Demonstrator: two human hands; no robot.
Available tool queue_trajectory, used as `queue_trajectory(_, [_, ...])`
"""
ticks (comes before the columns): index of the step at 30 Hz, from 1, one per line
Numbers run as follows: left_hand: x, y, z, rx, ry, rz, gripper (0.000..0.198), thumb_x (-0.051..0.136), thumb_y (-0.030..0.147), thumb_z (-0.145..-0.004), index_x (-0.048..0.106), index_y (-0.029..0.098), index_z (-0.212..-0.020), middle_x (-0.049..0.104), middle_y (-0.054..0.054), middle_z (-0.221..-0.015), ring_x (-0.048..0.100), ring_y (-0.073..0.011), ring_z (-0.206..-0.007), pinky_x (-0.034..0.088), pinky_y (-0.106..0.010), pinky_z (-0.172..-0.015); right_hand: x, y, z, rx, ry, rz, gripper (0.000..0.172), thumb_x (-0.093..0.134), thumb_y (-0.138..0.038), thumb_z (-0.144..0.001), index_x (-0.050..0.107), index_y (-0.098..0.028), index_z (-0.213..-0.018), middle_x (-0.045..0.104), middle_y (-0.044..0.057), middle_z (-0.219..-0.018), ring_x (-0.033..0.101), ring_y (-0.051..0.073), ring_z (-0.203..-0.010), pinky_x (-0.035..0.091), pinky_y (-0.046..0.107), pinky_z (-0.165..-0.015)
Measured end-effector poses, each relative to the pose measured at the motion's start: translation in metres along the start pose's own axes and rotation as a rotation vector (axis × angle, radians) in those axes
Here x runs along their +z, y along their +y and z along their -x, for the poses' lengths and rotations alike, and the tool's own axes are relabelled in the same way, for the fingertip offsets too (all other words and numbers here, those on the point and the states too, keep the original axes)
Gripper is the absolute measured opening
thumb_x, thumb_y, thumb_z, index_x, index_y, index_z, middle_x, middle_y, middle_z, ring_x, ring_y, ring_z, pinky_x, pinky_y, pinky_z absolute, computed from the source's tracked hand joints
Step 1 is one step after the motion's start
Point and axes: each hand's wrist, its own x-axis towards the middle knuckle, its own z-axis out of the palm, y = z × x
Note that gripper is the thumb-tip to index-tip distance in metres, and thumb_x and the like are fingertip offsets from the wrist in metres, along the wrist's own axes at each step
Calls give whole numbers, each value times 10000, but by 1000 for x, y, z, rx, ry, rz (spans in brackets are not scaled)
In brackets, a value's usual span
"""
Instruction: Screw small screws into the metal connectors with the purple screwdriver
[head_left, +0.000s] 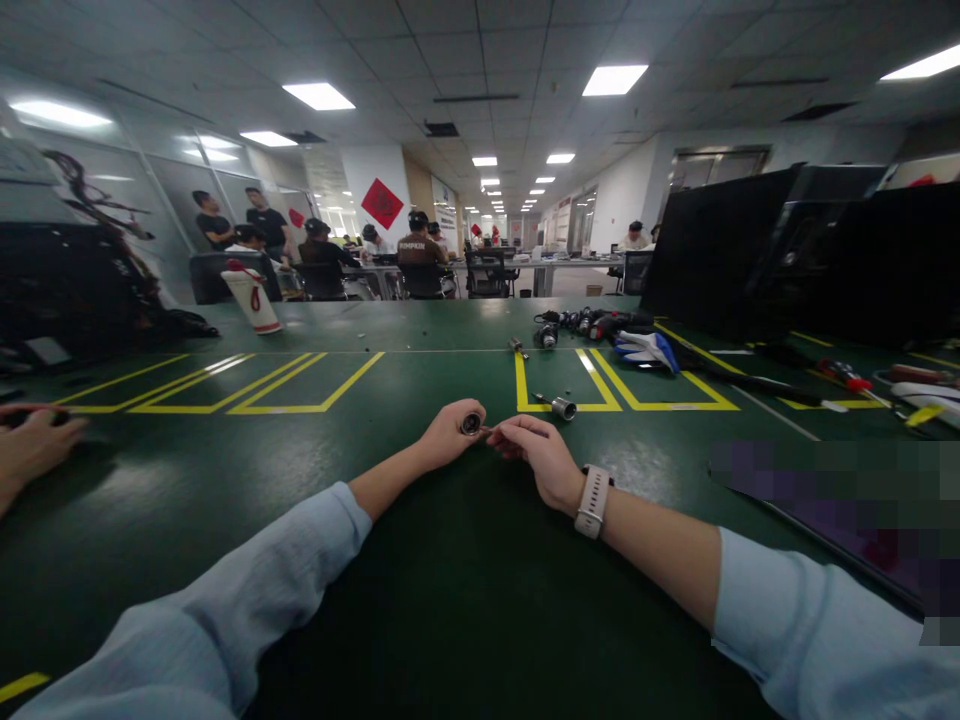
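My left hand (pixel 451 432) is closed around a small metal cylinder (pixel 471 424), its round open end facing me. Close beside it, my right hand (pixel 534 447) is pinched at the fingertips on a thin, small piece (pixel 489 431) that reaches toward the cylinder; its kind is too small to make out. Just beyond my right hand, a similar metal cylinder with a shaft (pixel 559 406) lies on its side inside a yellow taped rectangle. Farther off, another small metal part (pixel 517 347) rests near the tape.
The green table (pixel 360 560) carries yellow tape outlines. Several dark tools (pixel 592 322) and blue-white gloves (pixel 646 350) lie at the back right, near black monitors (pixel 720 250). A white cup (pixel 253 298) stands back left. Another person's hand (pixel 37 440) is at the far left.
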Motion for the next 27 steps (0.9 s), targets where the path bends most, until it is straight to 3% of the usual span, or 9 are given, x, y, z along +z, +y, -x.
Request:
queue_trajectory(6, [1,-1,0,-24,5,108,155,572,265,-704,477,151,-659,466,41,-611,435,-91,-560,364,-208,-537,-3,-4,0,66,-20,-100,144,600,-294,-710,647,-159,-724,664,44,-783,563,148,-724,400,289,-667])
queue_trajectory(10, [1,-4,0,-43,12,123,177,580,290,-704,481,149,-667,464,44,-605,426,-86,-547,360,-204,-521,-2,-4,2,19,-23,-90,156,572,-298,-739,641,-159,-734,659,43,-782,562,150,-728,400,284,-654])
queue_trajectory(19, [0,-3,0,-44,-15,22,171,575,298,-718,495,153,-674,481,37,-629,452,-100,-578,366,-218,-543,-2,-8,7,-251,-20,298,192,506,-297,-802,635,-178,-724,614,21,-753,556,168,-759,410,310,-709])
queue_trajectory(27, [2,-2,0,-16,-39,0,116,571,233,-699,491,157,-663,474,38,-616,453,-107,-583,362,-226,-555,2,-8,10,-372,-29,507,173,490,-267,-813,617,-177,-737,612,19,-753,557,164,-739,411,289,-691])
